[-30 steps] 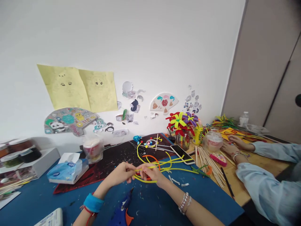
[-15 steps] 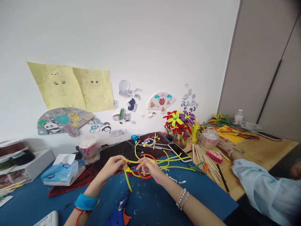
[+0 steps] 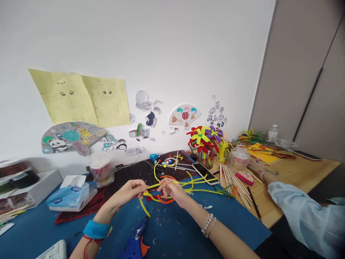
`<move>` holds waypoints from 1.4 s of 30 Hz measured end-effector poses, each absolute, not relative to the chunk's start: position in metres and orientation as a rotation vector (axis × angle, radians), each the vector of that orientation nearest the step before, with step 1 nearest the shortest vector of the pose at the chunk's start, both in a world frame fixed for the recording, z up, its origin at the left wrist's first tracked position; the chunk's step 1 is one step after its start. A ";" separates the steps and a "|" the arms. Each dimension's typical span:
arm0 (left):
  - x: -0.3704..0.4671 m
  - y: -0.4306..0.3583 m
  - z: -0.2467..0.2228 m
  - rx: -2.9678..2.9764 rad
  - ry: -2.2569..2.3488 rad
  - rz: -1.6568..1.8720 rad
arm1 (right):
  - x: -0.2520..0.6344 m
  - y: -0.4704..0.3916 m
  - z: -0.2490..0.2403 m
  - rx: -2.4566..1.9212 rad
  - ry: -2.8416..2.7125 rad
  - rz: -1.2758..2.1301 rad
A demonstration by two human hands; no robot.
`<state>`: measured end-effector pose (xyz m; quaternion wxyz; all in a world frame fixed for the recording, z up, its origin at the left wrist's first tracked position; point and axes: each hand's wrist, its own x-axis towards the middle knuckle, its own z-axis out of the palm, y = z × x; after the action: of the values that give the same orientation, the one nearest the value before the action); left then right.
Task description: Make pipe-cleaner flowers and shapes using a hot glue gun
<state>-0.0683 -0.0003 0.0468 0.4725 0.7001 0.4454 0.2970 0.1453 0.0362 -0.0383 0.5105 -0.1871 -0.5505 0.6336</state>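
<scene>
Between my two hands runs a yellow pipe cleaner [image 3: 153,186]. The fingertips of my left hand [image 3: 133,190] are pinched on its left end. My right hand [image 3: 172,189] is closed around it further right, with long yellow stems [image 3: 199,181] trailing out past the fingers. Another yellow strip [image 3: 145,208] hangs down below my left hand, its lower end near the tip of a blue glue gun [image 3: 136,239] with an orange trigger. Orange pipe cleaners [image 3: 165,201] lie curved on the blue mat behind and below my right hand.
A phone [image 3: 203,172], wooden sticks [image 3: 234,181] and a vase of pipe-cleaner flowers [image 3: 205,142] stand or lie to the right. A tissue pack [image 3: 71,194] and a bagged cup [image 3: 101,171] are at left. Another person's hand [image 3: 257,167] rests on the wooden table.
My left hand has shifted slightly right, toward my right hand, and the pinched pipe cleaner now slopes up to the right. My right hand has hardly moved.
</scene>
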 end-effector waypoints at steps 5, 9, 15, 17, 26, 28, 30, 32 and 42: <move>-0.062 -0.002 0.050 2.154 1.390 0.783 | 0.149 0.036 -0.033 -0.446 -1.261 1.501; -0.055 -0.009 0.055 2.517 1.667 0.918 | 0.150 0.034 -0.030 -0.435 -1.265 1.511; -0.067 0.006 0.040 2.701 1.821 0.966 | 0.147 0.034 -0.034 -0.452 -1.329 1.538; -0.077 0.016 0.032 2.662 1.894 0.956 | 0.146 0.034 -0.036 -0.473 -1.355 1.544; -0.120 0.036 0.015 2.545 2.186 0.724 | 0.152 0.045 -0.040 -0.630 -1.438 1.485; -0.131 0.038 0.011 2.452 2.266 0.683 | 0.153 0.050 -0.045 -0.686 -1.454 1.455; -0.140 0.040 0.008 2.355 2.277 0.680 | 0.154 0.055 -0.051 -0.745 -1.471 1.426; -0.145 0.041 0.007 2.284 2.240 0.699 | 0.154 0.060 -0.056 -0.797 -1.484 1.397; -0.074 0.022 0.015 2.071 1.560 1.008 | 0.149 0.058 -0.057 -0.755 -1.499 1.357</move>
<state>-0.0736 0.0224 0.0149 0.1788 0.7326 0.5516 0.3566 0.1489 0.0579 -0.0573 0.4722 -0.3085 -0.6121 0.5542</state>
